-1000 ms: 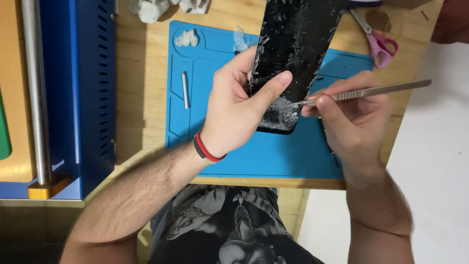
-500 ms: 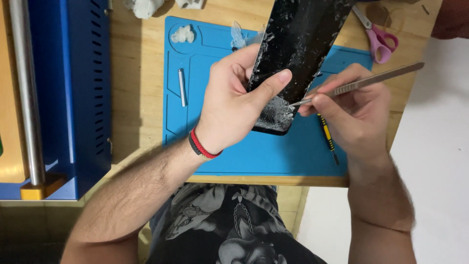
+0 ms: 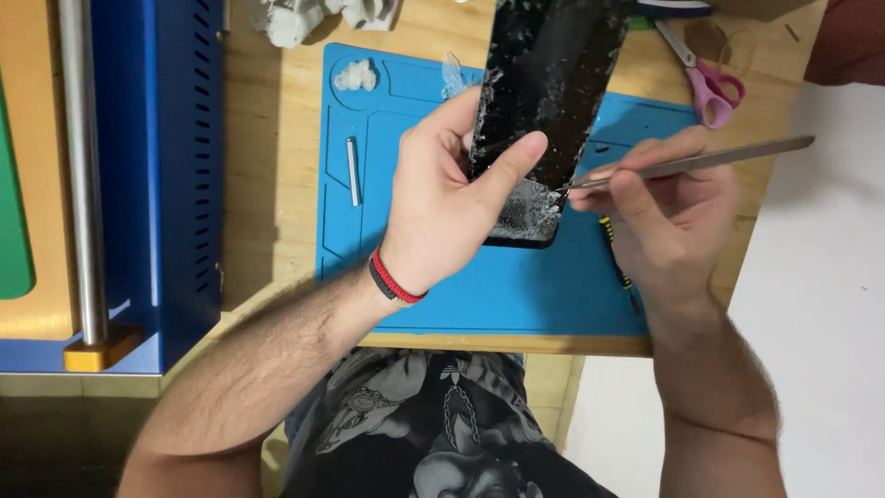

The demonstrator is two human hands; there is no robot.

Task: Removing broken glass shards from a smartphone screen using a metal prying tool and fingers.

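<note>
My left hand (image 3: 442, 198) grips a long black panel (image 3: 544, 101) with a shattered, whitish lower end, thumb pressed across its face. It is held tilted above a blue work mat (image 3: 516, 286). My right hand (image 3: 668, 212) pinches a thin metal tool (image 3: 701, 161), like tweezers or a spudger. The tool's tip touches the panel's broken right edge near the bottom. A red and black band circles my left wrist.
A small metal pin (image 3: 352, 171) lies on the mat's left part, with white scraps (image 3: 355, 74) above it. Pink-handled scissors (image 3: 705, 78) rest on the wooden table at upper right. A blue machine (image 3: 161, 166) with a steel rod stands left. A thin screwdriver (image 3: 618, 263) lies under my right hand.
The view has shifted slightly. Both hands keep the same grip, and the tool tip stays at the panel's cracked edge.
</note>
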